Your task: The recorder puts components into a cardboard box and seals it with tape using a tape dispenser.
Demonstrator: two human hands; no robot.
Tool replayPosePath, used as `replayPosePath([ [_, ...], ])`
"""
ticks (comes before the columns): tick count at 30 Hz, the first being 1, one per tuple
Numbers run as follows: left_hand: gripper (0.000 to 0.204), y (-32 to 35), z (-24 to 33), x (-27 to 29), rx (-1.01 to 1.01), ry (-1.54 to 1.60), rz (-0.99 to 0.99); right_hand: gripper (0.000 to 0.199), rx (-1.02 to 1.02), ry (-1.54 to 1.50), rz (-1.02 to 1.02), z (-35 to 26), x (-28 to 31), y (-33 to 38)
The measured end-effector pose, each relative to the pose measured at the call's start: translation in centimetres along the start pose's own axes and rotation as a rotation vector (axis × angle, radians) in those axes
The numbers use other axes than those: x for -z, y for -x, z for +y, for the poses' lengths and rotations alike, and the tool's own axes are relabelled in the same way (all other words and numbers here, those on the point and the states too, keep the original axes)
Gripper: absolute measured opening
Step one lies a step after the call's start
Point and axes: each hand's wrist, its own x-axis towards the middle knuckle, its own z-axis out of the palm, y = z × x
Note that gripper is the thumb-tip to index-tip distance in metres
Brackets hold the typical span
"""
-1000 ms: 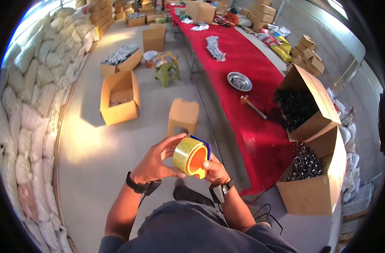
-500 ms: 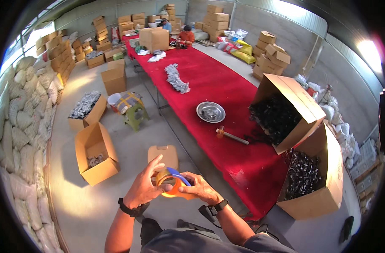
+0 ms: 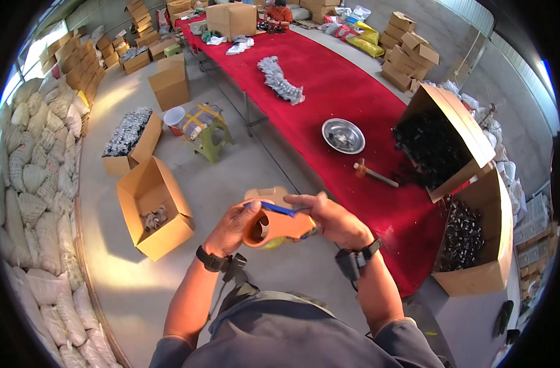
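Note:
In front of my body I hold what looks like an orange tape dispenser (image 3: 287,226) with a blue strip along its upper edge and a round opening at its left end. My left hand (image 3: 226,232) is closed on that left end, its thumb by the blue strip. At the other end my right hand (image 3: 342,224) grips it, with a finger stretched across toward the blue strip; its thumb is mostly hidden. Just beyond the dispenser is a tan stool top (image 3: 274,193), partly covered by it.
A long red-covered table (image 3: 353,190) runs along my right, bearing a metal bowl (image 3: 343,146) and a tape-wrapped rod (image 3: 378,174). Cartons of black parts (image 3: 470,251) stand at the right. An open carton (image 3: 169,230) and a green stool (image 3: 213,144) are on the left floor.
The dispenser has turned, so its orange side and round opening now show. My right hand has shifted and stretched its fingers along the top. The view has tilted down and turned left.

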Motion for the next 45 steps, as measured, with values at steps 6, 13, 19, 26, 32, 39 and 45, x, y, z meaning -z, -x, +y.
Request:
replayPosePath([
  [6, 0.060, 0.0, -1.6, 9.1, 0.209, 1.067, -0.180, 0.079, 0.144, 0.008, 0.055, 1.1, -3.5, -9.3],
  [13, 0.056, -1.8, -3.3, 9.6, 0.283, 1.454, -0.546, 0.087, 0.052, 0.090, -0.157, 0.5, -5.1, -16.4],
  [19, 0.063, -3.4, -2.7, 6.1, 0.309, 1.575, -0.487, 0.073, 0.170, 0.228, -0.158, 0.8, -2.7, -17.5],
  [26, 0.067, -5.6, -3.7, 5.8, 0.397, 1.068, -0.270, 0.037, 0.032, -0.149, 0.246, 1.9, 0.4, -15.9],
  [32, 0.051, -5.1, -3.7, 7.8, 0.244, 0.461, 0.067, 0.035, 0.057, 0.036, 0.236, 1.5, 2.7, -16.3],
  [39, 0.031, -6.2, 3.4, 8.5, 0.005, -0.316, 0.597, 0.054, 0.118, 0.665, 0.285, 1.4, 3.3, -18.8],
  [45, 0.045, -6.0, 0.2, 7.7, -0.082, -0.236, 0.639, 0.070, 0.127, 0.853, 0.231, 3.3, 1.5, -20.2],
])
